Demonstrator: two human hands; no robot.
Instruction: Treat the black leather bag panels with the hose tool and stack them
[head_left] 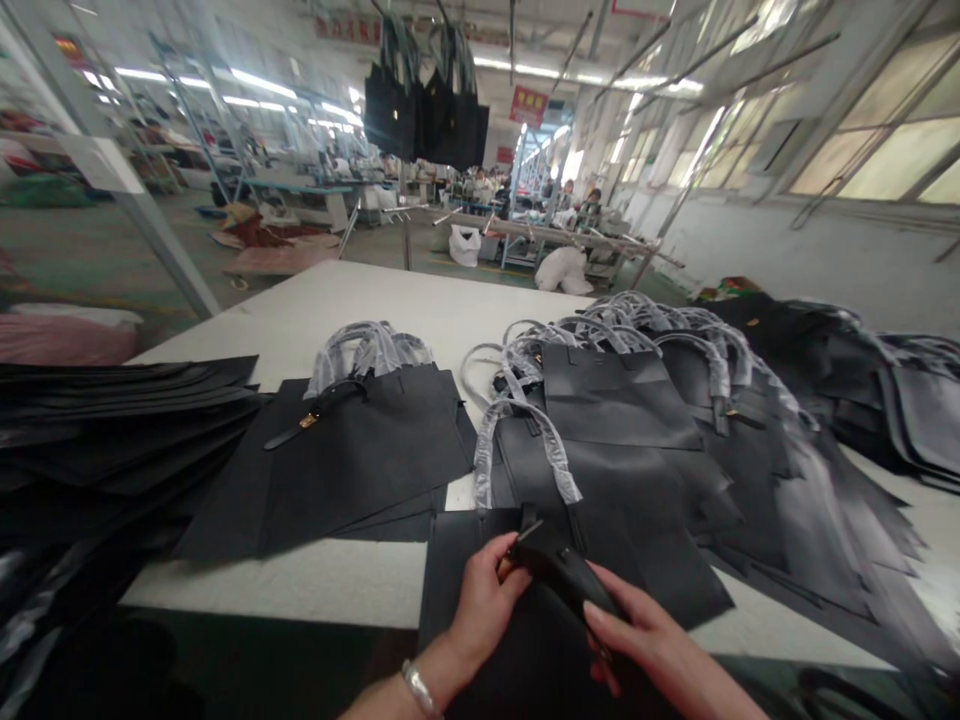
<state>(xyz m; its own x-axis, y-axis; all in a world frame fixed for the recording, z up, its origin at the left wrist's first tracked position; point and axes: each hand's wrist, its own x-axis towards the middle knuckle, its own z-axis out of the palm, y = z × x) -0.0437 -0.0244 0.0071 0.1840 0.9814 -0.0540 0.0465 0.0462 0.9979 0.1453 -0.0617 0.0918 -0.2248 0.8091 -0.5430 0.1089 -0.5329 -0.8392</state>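
Note:
A black bag panel with plastic-wrapped handles lies at the table's front edge. Over its upper part, my left hand is closed in a pinch around a small strap piece, partly hidden by the fingers. My right hand grips a black strap, whose far end reaches toward my left fingertips. To the left, another black bag has a strap with a gold buckle across its top.
Stacked black panels lie at far left. Many black bags with wrapped handles overlap on the right of the white table. Finished bags hang from a rack beyond it. People sit in the distance.

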